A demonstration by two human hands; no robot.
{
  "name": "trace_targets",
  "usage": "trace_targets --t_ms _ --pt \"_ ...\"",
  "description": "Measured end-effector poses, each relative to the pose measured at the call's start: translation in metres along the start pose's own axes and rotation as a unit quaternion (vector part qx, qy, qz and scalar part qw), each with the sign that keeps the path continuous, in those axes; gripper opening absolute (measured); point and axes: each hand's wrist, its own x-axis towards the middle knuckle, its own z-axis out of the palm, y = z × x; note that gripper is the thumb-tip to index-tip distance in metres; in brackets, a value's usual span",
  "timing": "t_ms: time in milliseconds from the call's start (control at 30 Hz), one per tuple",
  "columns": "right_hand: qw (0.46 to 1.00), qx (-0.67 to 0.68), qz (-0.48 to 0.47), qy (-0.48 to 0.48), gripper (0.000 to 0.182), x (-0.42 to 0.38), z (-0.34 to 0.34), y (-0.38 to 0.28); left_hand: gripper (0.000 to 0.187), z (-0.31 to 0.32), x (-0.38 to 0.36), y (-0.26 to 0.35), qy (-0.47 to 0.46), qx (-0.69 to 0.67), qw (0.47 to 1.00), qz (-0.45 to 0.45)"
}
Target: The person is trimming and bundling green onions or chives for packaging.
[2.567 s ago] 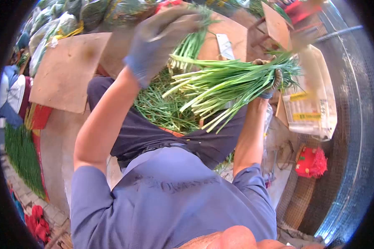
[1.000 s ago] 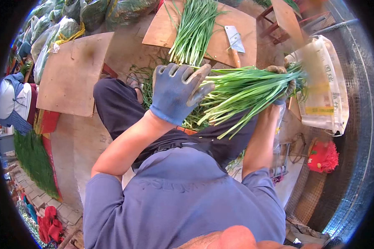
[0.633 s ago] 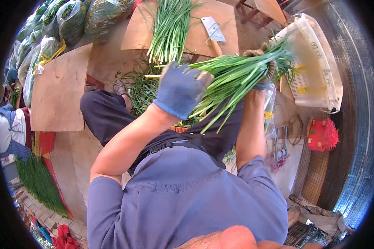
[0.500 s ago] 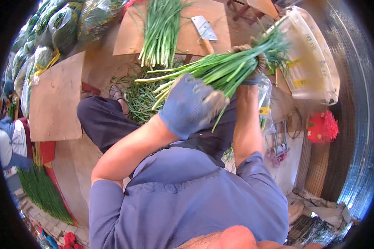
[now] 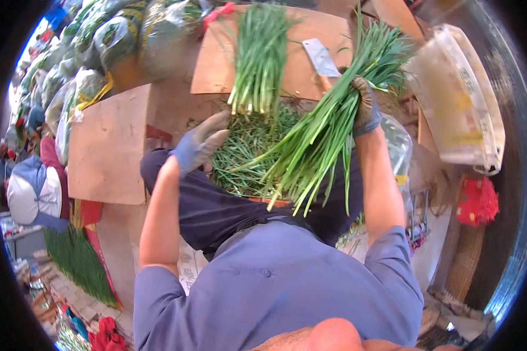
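My right hand, in a grey-blue glove, is wrapped round a bunch of long green stalks, whose pale ends fan out down to the left above my lap. My left hand, gloved too, is held apart from the bunch with its fingers spread and nothing in them. Between and beyond my hands, a second bundle lies on a wooden board. A cleaver rests right of that bundle, its wooden handle partly behind the held stalks. Loose green trimmings cover the floor in front of me.
Filled plastic bags crowd the far left, near another wooden board. A person in a cap is at the left edge. More greens lie lower left. A white bag and a red object are at right.
My left hand has moved away from the stalks to the left, and its fingers have spread. The held bunch now hangs more steeply downward. The whole view has shifted.
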Motion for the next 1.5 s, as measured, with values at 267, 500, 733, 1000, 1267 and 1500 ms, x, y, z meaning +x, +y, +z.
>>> trace_targets --t_ms 267,500,733,1000,1267,1500 --pt "0.995 -0.049 0.065 -0.063 0.031 0.096 0.098 0.022 0.104 0.020 0.088 0.025 -0.094 -0.316 0.932 0.148" --pt "0.972 -0.014 0.128 -0.196 0.031 0.228 0.152 0.072 0.091 -0.049 0.137 0.006 0.088 -0.207 0.965 0.133" --pt "0.877 -0.476 -0.023 0.062 0.050 0.325 0.049 0.140 0.102 -0.020 0.219 -0.067 0.218 0.172 0.959 -0.059" --pt "0.922 -0.374 -0.026 0.098 0.025 0.250 -0.003 0.043 0.102 -0.014 0.232 -0.083 0.265 0.063 0.954 -0.127" --pt "0.526 -0.773 -0.323 -0.147 0.031 0.272 0.112 0.055 0.097 -0.008 0.230 -0.077 0.285 0.075 0.952 -0.084" --pt "0.297 -0.893 -0.275 -0.196 0.041 0.382 0.114 0.118 0.099 -0.008 0.234 -0.086 0.292 0.101 0.949 -0.064"
